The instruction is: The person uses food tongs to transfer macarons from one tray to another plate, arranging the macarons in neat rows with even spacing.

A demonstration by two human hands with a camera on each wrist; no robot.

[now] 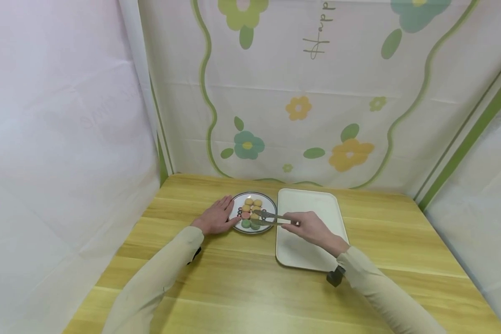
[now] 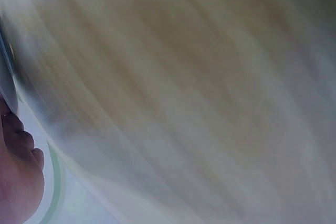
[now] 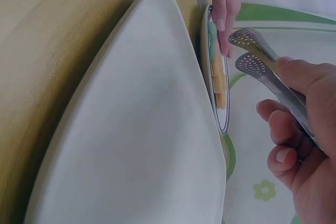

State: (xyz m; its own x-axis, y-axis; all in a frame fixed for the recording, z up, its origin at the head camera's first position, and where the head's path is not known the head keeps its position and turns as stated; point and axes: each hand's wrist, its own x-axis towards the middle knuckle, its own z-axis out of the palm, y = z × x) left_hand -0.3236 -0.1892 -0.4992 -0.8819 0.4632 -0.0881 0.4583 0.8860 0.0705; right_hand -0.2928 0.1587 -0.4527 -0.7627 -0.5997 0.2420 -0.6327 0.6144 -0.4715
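In the head view, my right hand (image 1: 311, 227) holds metal tongs (image 1: 277, 222) over a round plate (image 1: 236, 200). The tongs' perforated tips (image 3: 252, 65) stand apart with nothing between them in the right wrist view. On the plate lie several small round macaron-like sweets, among them yellow ones (image 1: 249, 202), a pink one (image 1: 245, 215) and green ones (image 1: 245, 223). My left hand (image 1: 217, 218) rests at the plate's left edge, fingers extended along the rim and thumb over its lower left side.
A cream rectangular tray (image 1: 306, 202) lies right of the plate, under my right hand and forearm. Both stand on a wooden table (image 1: 234, 287). A flowered cloth (image 1: 271, 120) hangs behind the table's far edge, with white sheets (image 1: 67, 139) at the sides.
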